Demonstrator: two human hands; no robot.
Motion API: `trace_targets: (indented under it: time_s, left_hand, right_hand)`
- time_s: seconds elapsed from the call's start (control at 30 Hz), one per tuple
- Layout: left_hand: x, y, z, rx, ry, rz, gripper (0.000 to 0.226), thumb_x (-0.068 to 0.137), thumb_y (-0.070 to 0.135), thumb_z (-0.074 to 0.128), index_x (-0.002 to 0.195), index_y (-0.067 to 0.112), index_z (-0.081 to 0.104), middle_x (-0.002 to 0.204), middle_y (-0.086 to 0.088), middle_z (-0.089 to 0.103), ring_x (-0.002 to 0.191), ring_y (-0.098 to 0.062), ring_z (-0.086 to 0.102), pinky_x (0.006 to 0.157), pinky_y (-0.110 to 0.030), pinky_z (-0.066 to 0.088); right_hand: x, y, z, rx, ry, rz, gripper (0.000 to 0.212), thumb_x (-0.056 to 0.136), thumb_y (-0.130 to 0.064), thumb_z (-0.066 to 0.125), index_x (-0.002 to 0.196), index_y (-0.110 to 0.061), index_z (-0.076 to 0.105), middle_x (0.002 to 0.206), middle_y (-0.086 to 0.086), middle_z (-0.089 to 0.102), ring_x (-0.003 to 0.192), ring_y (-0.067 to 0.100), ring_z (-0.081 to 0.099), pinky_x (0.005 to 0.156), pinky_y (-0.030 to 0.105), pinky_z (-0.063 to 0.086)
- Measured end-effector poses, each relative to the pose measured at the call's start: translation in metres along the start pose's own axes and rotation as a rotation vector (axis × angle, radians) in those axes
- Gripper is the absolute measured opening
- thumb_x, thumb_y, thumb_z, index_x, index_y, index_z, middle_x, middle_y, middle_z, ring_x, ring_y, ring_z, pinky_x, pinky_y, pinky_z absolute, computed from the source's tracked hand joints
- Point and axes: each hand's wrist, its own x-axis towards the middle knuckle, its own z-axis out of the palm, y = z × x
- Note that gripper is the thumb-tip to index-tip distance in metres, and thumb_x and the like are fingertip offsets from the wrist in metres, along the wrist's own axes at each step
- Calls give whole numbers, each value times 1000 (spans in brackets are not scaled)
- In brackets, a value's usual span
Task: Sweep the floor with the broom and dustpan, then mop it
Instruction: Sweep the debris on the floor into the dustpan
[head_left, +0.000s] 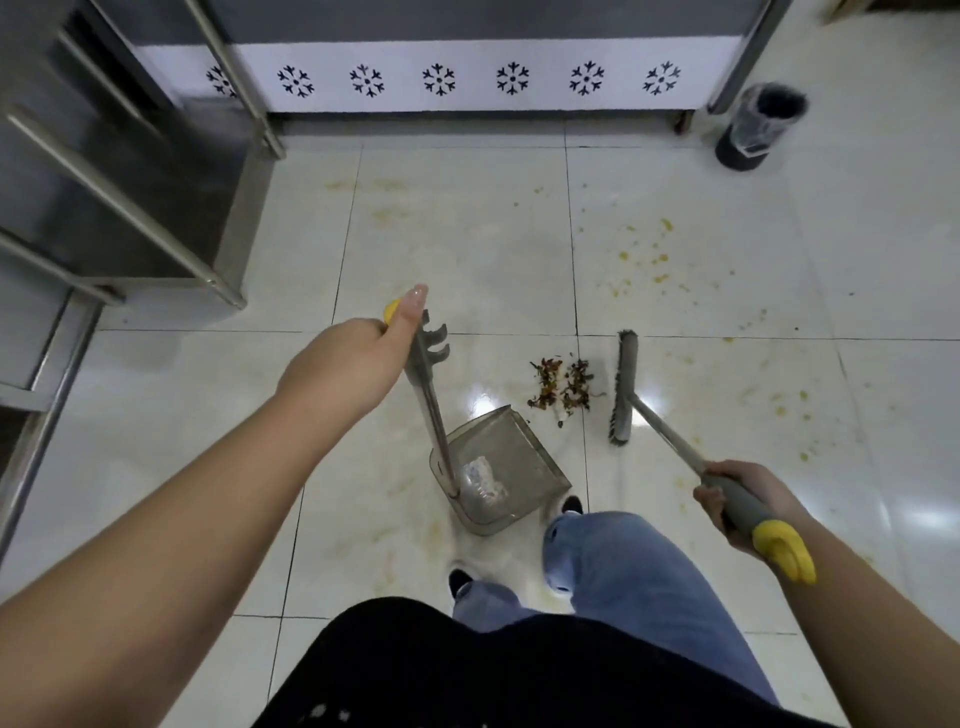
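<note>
Broom (623, 387) and dustpan (498, 467) are both on the tiled floor (467, 234) in front of us, with a small pile of debris (563, 387) lying between the brush head and the pan's open lip, apart from both. We hold the dustpan's long metal handle near its yellow cap with our left hand (353, 358), fingers wrapped round it and the thumb laid along the shaft. Our right hand (737, 499) is closed round the grey grip of the broom handle, just above its yellow end.

We judge both tools to be light and stiff: thin metal shafts, a plastic pan, a narrow brush head with short bristles that will flex a little against the tile. The grips we have, high on each handle, give reach but little downward pressure, so the pan lip may lift or skate on the glossy tile when the debris is pushed at it. The debris looks dry, flaky and loose, easy to scatter with a hard stroke, so we favour short, low sweeps.

Yellowish stains are spread across the tiles farther out; those look stuck on and are likely work for the mop. A dark bin (758, 127) stands by the counter (467, 78), well apart from us.
</note>
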Motion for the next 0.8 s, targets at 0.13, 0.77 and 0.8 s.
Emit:
trace_targets:
  time_s: [0.13,0.77,0.8]
  left_hand:
    - [-3,17,-2,-68,21,-57,83,76,80,10,61,10,52,57,-6,58,54,-25,57,65,-34,49]
    - [-33,90,85,-220,-191,-324,84,60,91,27,64,11,52,47,1,59,42,-16,58,56,-31,50]
    - [-29,91,85,-227,-188,-323,81,63,89,28,63,11,51,44,2,57,41,-16,56,54,-30,47]
  right_hand:
    - [4,-15,-9,-79,13,-61,17,96,-13,37,79,-11,37,34,2,40,22,9,40,29,9,35]
    - [105,-146,-5,-644,69,-34,40,97,-5,45,135,2,35,84,13,45,46,27,59,35,22,49]
    - [110,-146,1,-672,76,-58,41,98,-7,44,136,0,34,85,12,45,52,26,55,31,22,47]
